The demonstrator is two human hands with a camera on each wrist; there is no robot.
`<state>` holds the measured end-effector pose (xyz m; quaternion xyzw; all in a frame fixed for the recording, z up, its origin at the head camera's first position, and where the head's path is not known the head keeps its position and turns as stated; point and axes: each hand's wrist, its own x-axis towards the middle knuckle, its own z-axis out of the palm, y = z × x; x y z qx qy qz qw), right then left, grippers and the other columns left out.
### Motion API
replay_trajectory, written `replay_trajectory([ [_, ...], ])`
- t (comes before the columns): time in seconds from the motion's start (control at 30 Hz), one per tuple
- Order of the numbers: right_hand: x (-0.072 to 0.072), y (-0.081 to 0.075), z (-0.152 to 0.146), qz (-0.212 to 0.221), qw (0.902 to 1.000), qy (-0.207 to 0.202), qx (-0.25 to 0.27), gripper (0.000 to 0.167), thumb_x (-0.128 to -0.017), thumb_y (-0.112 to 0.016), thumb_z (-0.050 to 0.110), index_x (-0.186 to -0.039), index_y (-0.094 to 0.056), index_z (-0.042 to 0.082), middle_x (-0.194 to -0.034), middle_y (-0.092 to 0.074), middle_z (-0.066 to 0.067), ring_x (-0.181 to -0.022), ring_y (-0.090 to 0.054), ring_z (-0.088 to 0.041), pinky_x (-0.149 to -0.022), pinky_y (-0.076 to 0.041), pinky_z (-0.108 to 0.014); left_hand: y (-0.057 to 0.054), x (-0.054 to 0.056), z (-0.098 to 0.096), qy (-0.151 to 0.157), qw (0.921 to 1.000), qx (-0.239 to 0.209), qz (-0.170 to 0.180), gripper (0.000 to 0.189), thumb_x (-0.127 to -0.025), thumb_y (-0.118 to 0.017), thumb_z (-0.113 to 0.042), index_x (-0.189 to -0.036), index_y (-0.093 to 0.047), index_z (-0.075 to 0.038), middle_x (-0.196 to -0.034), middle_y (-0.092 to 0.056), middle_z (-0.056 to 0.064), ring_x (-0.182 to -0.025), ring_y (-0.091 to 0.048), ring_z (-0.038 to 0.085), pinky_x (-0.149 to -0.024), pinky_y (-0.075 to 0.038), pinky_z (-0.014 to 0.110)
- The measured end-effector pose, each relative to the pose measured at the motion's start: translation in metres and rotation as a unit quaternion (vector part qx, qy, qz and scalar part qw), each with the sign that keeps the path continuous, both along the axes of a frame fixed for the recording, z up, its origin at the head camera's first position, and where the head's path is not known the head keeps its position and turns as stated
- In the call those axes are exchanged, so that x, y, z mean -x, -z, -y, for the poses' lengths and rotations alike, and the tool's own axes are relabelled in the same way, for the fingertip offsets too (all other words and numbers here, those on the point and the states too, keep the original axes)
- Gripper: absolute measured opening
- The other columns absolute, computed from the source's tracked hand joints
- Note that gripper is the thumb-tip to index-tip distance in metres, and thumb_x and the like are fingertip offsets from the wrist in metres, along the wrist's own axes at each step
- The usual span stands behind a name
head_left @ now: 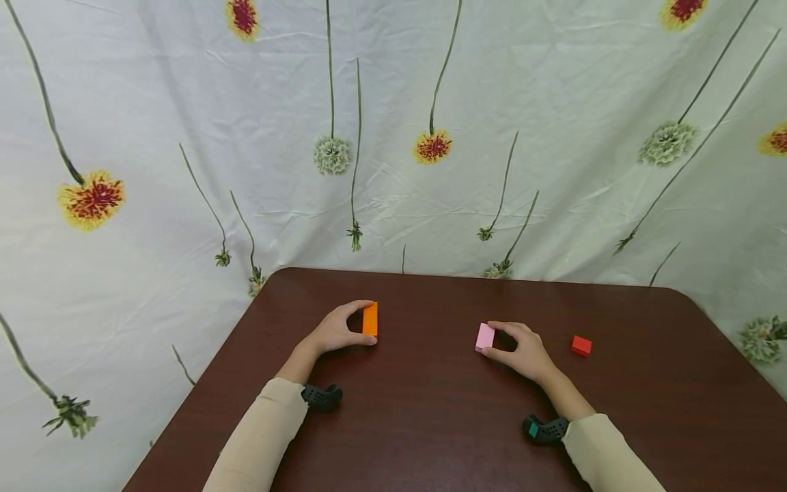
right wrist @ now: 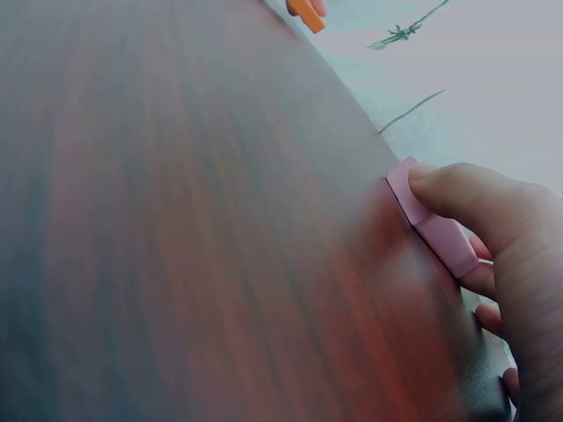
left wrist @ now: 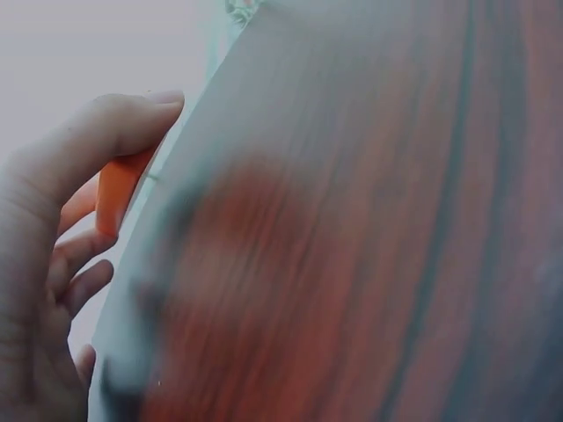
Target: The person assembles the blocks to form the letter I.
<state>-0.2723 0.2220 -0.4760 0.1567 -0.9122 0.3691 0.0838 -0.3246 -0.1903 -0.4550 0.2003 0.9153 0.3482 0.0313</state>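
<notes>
In the head view my left hand (head_left: 335,331) pinches an orange block (head_left: 370,320) by its two ends, thumb at the near end and a finger at the far end. The left wrist view shows the same orange block (left wrist: 120,189) between thumb and fingers, partly hidden by the thumb. My right hand (head_left: 521,347) pinches a pink block (head_left: 484,337) the same way, to the right of the orange one. From the right wrist, the pink block (right wrist: 435,224) appears close over the tabletop, with the thumb across its upper part. Both hands are over the middle part of the table.
A small red block (head_left: 581,346) lies on the dark brown table (head_left: 424,424), right of my right hand. Behind the table's far edge hangs a white cloth (head_left: 393,191) printed with flowers. Each wrist wears a black camera band (head_left: 322,398).
</notes>
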Motion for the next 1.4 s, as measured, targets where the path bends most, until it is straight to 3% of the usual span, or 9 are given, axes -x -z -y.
replay_trajectory([
  [0.17, 0.0, 0.0, 0.0, 0.005, 1.0, 0.001, 0.001, 0.06, -0.083, -0.077, 0.037, -0.134, -0.06, 0.011, -0.133, -0.056, -0.017, -0.127, -0.043, -0.039, -0.101, -0.027, -0.066, -0.002, -0.002, -0.005, 0.001, 0.9996, 0.008, -0.026, 0.084, -0.075, -0.08, -0.048, -0.146, -0.046, -0.018, -0.148, -0.043, 0.011, -0.135, -0.036, 0.037, -0.108, -0.026, 0.061],
  [0.33, 0.0, 0.001, 0.001, 0.004, 1.0, 0.002, 0.006, 0.06, -0.083, -0.078, 0.037, -0.133, -0.061, 0.011, -0.133, -0.056, -0.018, -0.127, -0.043, -0.039, -0.1, -0.031, -0.065, -0.005, -0.004, -0.009, 0.007, 0.9986, 0.02, -0.049, 0.084, -0.076, -0.079, -0.049, -0.146, -0.046, -0.016, -0.148, -0.044, 0.011, -0.135, -0.036, 0.037, -0.11, -0.015, 0.063],
  [0.57, -0.001, 0.001, 0.0, 0.01, 0.9999, 0.002, 0.004, 0.061, -0.083, -0.077, 0.037, -0.134, -0.06, 0.011, -0.135, -0.054, -0.019, -0.128, -0.041, -0.041, -0.099, -0.033, -0.065, -0.007, -0.004, -0.019, 0.013, 0.9982, 0.021, -0.055, 0.083, -0.076, -0.079, -0.05, -0.145, -0.047, -0.019, -0.149, -0.044, 0.008, -0.136, -0.035, 0.033, -0.11, -0.004, 0.064],
  [0.87, 0.0, 0.001, 0.0, 0.011, 0.9999, 0.005, 0.005, 0.06, -0.083, -0.077, 0.038, -0.134, -0.06, 0.011, -0.135, -0.054, -0.019, -0.128, -0.041, -0.041, -0.101, -0.029, -0.066, -0.009, -0.007, -0.032, 0.008, 0.997, 0.032, -0.069, 0.082, -0.075, -0.079, -0.051, -0.144, -0.048, -0.02, -0.147, -0.046, 0.005, -0.136, -0.037, 0.031, -0.11, -0.002, 0.066],
  [1.4, 0.001, 0.002, 0.001, 0.0, 1.0, 0.001, 0.005, 0.059, -0.082, -0.078, 0.037, -0.133, -0.061, 0.01, -0.133, -0.056, -0.018, -0.126, -0.044, -0.04, -0.099, -0.033, -0.064, -0.01, -0.015, -0.053, 0.015, 0.9964, 0.039, -0.074, 0.081, -0.076, -0.078, -0.053, -0.145, -0.048, -0.023, -0.147, -0.047, 0.001, -0.135, -0.038, 0.028, -0.11, -0.002, 0.065],
])
